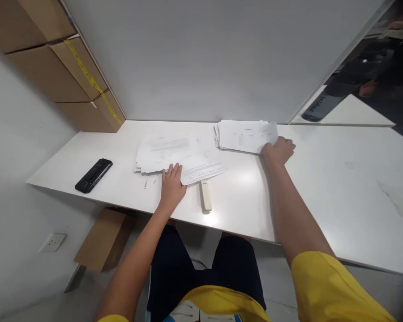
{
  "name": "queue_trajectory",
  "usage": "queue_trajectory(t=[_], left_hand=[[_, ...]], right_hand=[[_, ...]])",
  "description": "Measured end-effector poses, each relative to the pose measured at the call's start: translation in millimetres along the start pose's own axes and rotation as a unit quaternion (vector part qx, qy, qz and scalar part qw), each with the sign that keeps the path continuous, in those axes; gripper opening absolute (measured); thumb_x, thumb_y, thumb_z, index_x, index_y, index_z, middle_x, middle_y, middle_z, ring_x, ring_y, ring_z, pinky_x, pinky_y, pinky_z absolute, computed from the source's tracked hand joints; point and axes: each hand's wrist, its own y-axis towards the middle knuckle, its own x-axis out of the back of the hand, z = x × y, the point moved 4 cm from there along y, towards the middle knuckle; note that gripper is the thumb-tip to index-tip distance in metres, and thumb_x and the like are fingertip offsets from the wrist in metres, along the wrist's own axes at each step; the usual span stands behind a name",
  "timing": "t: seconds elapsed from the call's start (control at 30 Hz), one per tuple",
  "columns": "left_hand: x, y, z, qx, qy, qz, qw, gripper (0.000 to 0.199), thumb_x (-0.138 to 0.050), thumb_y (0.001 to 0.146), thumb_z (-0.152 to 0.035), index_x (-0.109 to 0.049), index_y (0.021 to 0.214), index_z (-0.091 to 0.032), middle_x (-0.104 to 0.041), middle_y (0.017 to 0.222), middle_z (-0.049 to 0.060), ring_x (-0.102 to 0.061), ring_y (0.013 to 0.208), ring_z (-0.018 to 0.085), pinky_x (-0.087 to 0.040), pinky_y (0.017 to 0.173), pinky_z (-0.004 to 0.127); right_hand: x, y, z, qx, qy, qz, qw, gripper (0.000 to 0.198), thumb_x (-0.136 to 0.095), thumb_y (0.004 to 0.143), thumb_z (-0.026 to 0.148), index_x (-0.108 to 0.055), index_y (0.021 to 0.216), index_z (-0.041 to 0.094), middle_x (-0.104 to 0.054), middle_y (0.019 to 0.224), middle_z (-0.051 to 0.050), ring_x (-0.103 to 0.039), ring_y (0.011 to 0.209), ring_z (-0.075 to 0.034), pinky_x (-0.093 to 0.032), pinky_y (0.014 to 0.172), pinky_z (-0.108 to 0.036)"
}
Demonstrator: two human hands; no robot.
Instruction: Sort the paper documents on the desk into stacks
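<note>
Your right hand (278, 151) touches the near right corner of the right paper stack (242, 135), long axis side to side, grip unclear, while your left hand (172, 188) lies unclenched at the near edge of the left papers (166, 151).

Office-type workspace, likely. Long glossy white desk (322, 192) against plain grey upright panel (221, 58), two piles of printed white paper sheets (164, 154), slim cream oblong stapler-like tool (206, 197). Stacked brown cardboard boxes (65, 76) suggest storage too.
</note>
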Motion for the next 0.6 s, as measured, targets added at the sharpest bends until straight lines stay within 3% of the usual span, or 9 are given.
queue_trajectory(t=[0.07,0.13,0.2,0.27,0.4,0.6], left_hand=[[2,-1,0,0.003,-0.005,-0.024,1.000,0.060,-0.051,0.084,-0.012,-0.044,0.144,-0.015,-0.051,0.148,0.013,-0.041,0.143,0.028,-0.021,0.123,0.054],[4,-2,0,-0.007,-0.009,-0.037,0.999,0.061,-0.047,0.083,-0.007,-0.045,0.143,-0.015,-0.052,0.146,0.012,-0.043,0.141,0.027,-0.022,0.123,0.055],[4,-3,-2,-0.025,-0.019,-0.037,0.999,0.062,-0.044,0.082,-0.005,-0.045,0.143,-0.015,-0.052,0.147,0.011,-0.038,0.144,0.028,-0.023,0.122,0.057],[6,-4,-2,-0.024,-0.033,-0.044,0.998,0.061,-0.043,0.083,-0.005,-0.046,0.143,-0.017,-0.051,0.148,0.009,-0.031,0.147,0.029,-0.025,0.122,0.058],[11,-3,9,0.064,-0.070,-0.100,0.990,0.057,-0.042,0.087,-0.008,-0.049,0.142,-0.020,-0.052,0.147,0.009,-0.027,0.149,0.032,-0.030,0.118,0.061],[10,-3,23,0.145,-0.106,-0.128,0.975,0.050,-0.040,0.092,-0.015,-0.051,0.141,-0.019,-0.051,0.147,0.012,-0.033,0.146,0.033,-0.028,0.118,0.062]], right_hand=[[2,-6,0,-0.047,0.003,-0.007,0.999,0.050,-0.053,0.076,0.027,-0.054,0.122,0.009,-0.054,0.124,-0.024,-0.045,0.116,-0.040,-0.037,0.095,-0.060],[10,-10,10,-0.043,0.024,-0.024,0.998,0.049,-0.053,0.076,0.027,-0.055,0.122,0.009,-0.055,0.126,-0.025,-0.045,0.120,-0.041,-0.034,0.098,-0.061],[22,-16,28,0.020,0.063,-0.048,0.997,0.044,-0.052,0.079,0.027,-0.057,0.120,0.012,-0.055,0.128,-0.024,-0.044,0.123,-0.039,-0.030,0.103,-0.061],[34,-26,54,0.124,0.107,-0.041,0.986,0.034,-0.050,0.082,0.027,-0.062,0.111,0.016,-0.058,0.126,-0.021,-0.047,0.122,-0.037,-0.027,0.107,-0.059],[43,-65,105,0.296,0.179,0.070,0.936,0.025,-0.055,0.086,0.039,-0.067,0.099,0.023,-0.066,0.118,-0.015,-0.054,0.117,-0.037,-0.034,0.106,-0.058],[29,-138,147,0.443,0.200,0.234,0.842,0.052,-0.063,0.083,0.054,-0.062,0.128,0.027,-0.063,0.135,-0.009,-0.056,0.124,-0.036,-0.046,0.102,-0.050]])
